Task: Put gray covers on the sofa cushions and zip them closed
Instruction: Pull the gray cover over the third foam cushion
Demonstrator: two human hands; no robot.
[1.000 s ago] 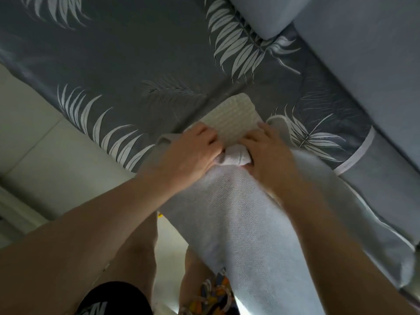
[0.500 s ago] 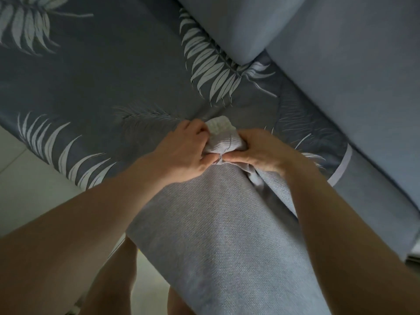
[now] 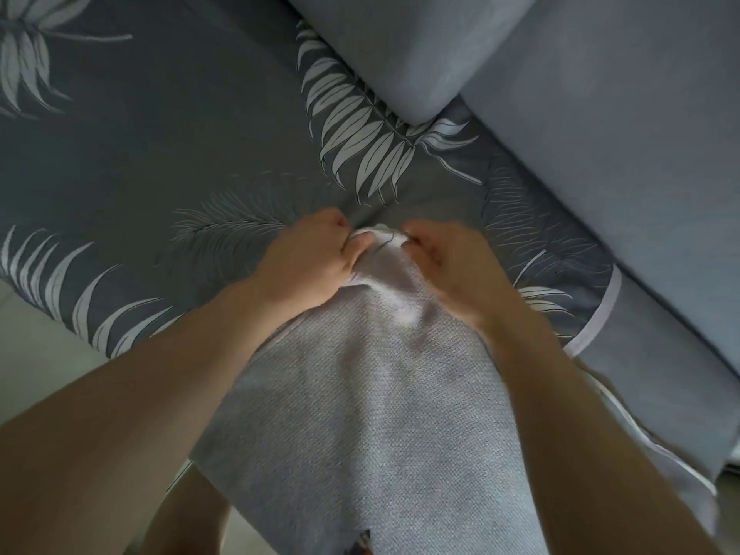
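Observation:
A gray textured cover (image 3: 360,426) wraps a sofa cushion that runs from my legs up onto the sofa seat. Only a small white corner of the cushion (image 3: 378,234) pokes out at the cover's far end. My left hand (image 3: 308,258) grips the cover's edge on the left of that corner. My right hand (image 3: 448,262) grips the edge on the right. Both hands bunch the fabric around the corner. The zipper is not visible.
The sofa seat wears a dark gray sheet with white leaf prints (image 3: 168,154). Two light blue-gray back cushions (image 3: 420,46) (image 3: 624,146) lean at the upper right. A pale tiled floor (image 3: 36,338) lies at the left. My bare legs (image 3: 188,510) stand below the cushion.
The cover has been pulled farther up over the cushion; a broad white end showed a second ago, now only a small tip. Both hands moved up and closer together.

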